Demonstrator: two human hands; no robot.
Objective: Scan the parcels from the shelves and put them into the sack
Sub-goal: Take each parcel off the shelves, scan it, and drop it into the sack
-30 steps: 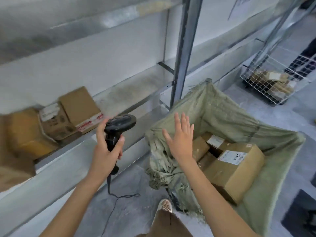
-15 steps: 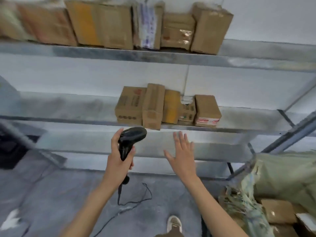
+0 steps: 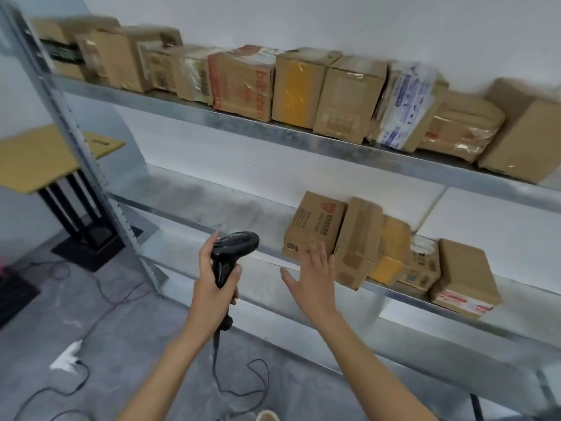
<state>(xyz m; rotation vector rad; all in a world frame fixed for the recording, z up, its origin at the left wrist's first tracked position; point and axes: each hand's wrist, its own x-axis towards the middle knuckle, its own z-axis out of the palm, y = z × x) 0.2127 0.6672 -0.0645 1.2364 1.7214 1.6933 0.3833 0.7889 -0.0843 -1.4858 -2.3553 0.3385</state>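
The person stands facing the metal shelves, with the middle shelf [image 3: 230,214] as the thing to steer by. On it, toward its right part, sits a short row of cardboard parcels; the leftmost parcel [image 3: 314,227] of that row stands upright at the shelf's front edge. The right hand [image 3: 312,279] is raised just in front of this parcel, palm toward it, its fingers [image 3: 321,253] spread wide and straight, holding nothing (whether the tips touch the cardboard I cannot tell; they overlap its lower front corner). To the left of that parcel, in front of the shelf's edge, the left hand [image 3: 212,279] grips the handle of a black scanner [image 3: 232,250], fingers wrapped round it, the scanner's head level with the shelf edge and turned toward the parcels. Its cable [image 3: 239,387] trails down to the grey floor below the shelf. Above the middle shelf, the upper shelf [image 3: 273,133] carries a long, close-packed row of parcels [image 3: 349,100], one wrapped in white and blue print.
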